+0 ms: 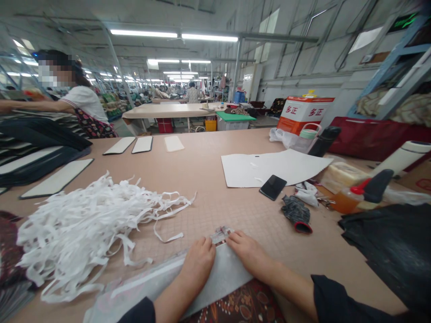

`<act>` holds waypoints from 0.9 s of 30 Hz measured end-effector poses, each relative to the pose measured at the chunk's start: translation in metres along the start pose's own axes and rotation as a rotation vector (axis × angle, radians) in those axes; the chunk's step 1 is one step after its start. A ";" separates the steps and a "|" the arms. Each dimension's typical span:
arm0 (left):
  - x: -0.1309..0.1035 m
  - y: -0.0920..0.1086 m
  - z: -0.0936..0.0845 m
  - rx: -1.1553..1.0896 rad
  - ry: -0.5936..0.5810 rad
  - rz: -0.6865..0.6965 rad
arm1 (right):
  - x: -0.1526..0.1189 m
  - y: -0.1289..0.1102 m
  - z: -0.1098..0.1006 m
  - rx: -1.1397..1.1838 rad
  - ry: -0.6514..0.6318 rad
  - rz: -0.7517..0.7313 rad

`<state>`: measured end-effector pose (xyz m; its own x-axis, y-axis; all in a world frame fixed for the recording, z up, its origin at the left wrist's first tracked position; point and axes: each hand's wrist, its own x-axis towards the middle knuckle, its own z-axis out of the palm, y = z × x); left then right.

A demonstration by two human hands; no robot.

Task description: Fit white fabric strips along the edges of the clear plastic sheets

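Note:
A pale grey sheet (226,268) lies at the near edge of the table, under my two hands. My left hand (199,260) is closed at the sheet's far edge, its fingers curled. My right hand (248,252) closes on the same edge from the other side, fingers together. Between the fingertips sits a small clear plastic piece (220,234); its exact shape is hard to make out. Translucent plastic with a white strip (148,278) stretches left beneath my left forearm. Dark patterned cloth (240,305) shows below the sheet, close to my body.
Left of my hands is a heap of white strips (90,229). White panels with dark edges (59,178) lie farther left, near a person (89,103). To the right are a phone (273,187), a dark glove (296,213), white card (266,167), an orange bottle (346,200) and black sheets (390,251).

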<state>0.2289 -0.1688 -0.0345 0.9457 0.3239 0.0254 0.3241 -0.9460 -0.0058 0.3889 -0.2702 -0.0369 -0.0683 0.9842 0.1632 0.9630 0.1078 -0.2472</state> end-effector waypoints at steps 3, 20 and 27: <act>-0.013 -0.010 -0.006 0.008 -0.043 -0.001 | 0.001 -0.003 0.001 -0.046 -0.006 -0.003; -0.124 -0.076 -0.039 -0.090 -0.190 -0.204 | 0.016 -0.025 -0.023 -0.204 -0.268 0.009; -0.139 -0.081 -0.029 -0.039 -0.073 -0.145 | 0.020 -0.040 -0.015 -0.250 -0.266 0.043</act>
<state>0.0708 -0.1371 -0.0088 0.8887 0.4557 -0.0497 0.4574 -0.8887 0.0318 0.3530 -0.2565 -0.0097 -0.0603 0.9927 -0.1043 0.9982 0.0604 -0.0019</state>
